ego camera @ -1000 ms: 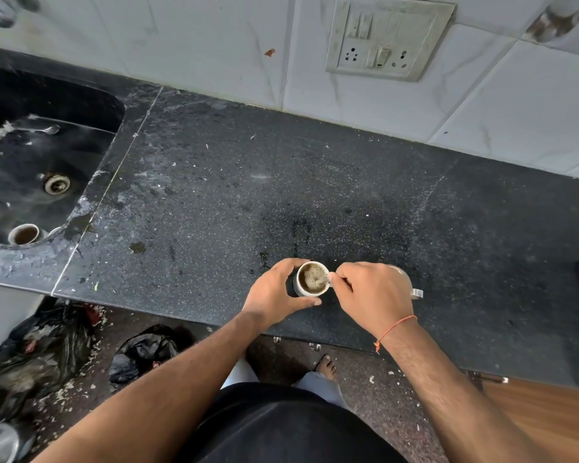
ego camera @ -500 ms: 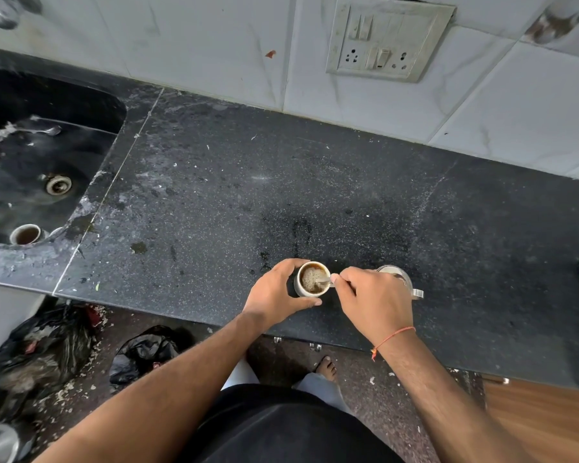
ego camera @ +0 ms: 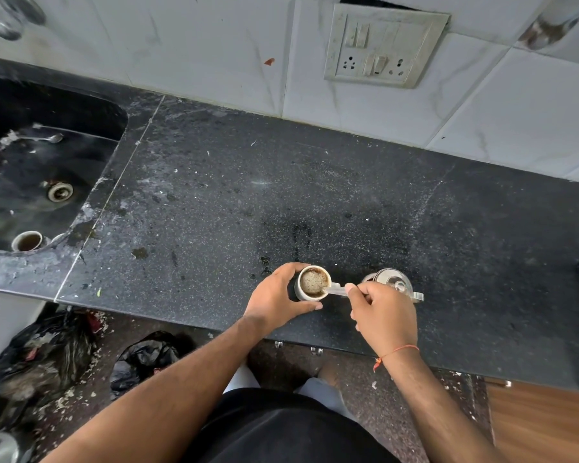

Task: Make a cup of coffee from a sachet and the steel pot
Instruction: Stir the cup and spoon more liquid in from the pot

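Most of the black countertop (ego camera: 315, 195) is open, from the middle of the frame up to the tiled wall (ego camera: 214, 55) and out to the right. What's in the way sits bunched at lower centre: the cup (ego camera: 312, 283), the steel pot (ego camera: 393, 283) just right of it, and both hands around them. The sink (ego camera: 41, 168) drops away at left.

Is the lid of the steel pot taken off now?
No, the lid sits on the steel pot, which stands on the counter behind the right hand.
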Demonstrator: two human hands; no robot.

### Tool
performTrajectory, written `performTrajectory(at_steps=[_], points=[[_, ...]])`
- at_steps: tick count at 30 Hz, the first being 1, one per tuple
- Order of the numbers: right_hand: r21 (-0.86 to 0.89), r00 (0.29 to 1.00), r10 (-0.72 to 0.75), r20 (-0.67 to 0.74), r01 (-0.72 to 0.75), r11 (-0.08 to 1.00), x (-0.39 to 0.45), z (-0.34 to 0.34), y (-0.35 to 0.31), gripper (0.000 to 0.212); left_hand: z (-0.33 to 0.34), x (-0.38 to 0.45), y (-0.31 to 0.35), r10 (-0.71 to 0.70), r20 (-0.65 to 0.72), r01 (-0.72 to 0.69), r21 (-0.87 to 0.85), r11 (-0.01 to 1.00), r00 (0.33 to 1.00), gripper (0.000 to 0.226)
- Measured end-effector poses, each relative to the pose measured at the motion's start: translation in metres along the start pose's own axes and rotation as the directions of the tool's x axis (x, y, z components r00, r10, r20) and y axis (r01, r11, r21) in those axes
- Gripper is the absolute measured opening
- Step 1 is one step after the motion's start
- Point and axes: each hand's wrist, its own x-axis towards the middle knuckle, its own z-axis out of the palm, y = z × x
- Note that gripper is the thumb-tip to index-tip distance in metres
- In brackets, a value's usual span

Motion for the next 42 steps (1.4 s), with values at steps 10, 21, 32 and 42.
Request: performTrajectory(at_steps=[10,21,32,42], points=[[0.499,0.937,0.327,0.125,-0.344,0.796,-0.016,-0.004,0.006,0.037,-0.001,0.001,-0.001,-0.011,0.013,0.011,0.005,1.0,1.0,0.081],[0.627,0.902,0.393,0.176,-0.411,0.662,-0.022,-0.009,0.007,0.031,-0.004,-0.001,0.003,-0.03,0.015,0.03,-0.015,0.999,0.999,0.078],[0.653,0.948,0.313,0.056,-0.272,0.707,-0.028,-0.029,0.008,0.037,-0.005,0.0,0.004,-0.025,0.029,0.025,-0.018,1.0,0.999,0.079],[0.632,0.974,0.211,-0.085,-0.111,0.767,-0.038,-0.041,0.008,0.035,-0.006,-0.001,0.005,-0.019,0.022,0.019,-0.006,1.0,1.0,0.075]])
